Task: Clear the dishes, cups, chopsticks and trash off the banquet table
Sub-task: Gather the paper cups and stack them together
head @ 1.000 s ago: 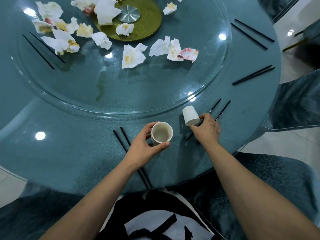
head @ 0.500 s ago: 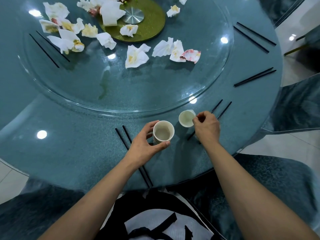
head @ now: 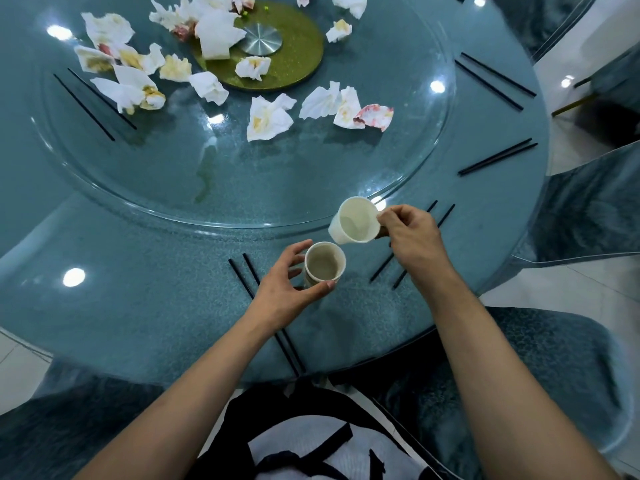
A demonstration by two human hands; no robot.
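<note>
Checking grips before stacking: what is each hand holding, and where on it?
The right hand pinches the tilted white cup by its rim. The left hand grips the upright cup around its side, just below the rim.

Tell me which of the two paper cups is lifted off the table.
The white cup pinched by the right hand, tilted; the other cup stands upright.

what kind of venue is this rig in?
Likely a restaurant banquet room after a meal: a large round teal table carries a glass lazy Susan, black chopstick pairs lie at several seats around the rim, and crumpled stained napkins litter the turntable.
</note>
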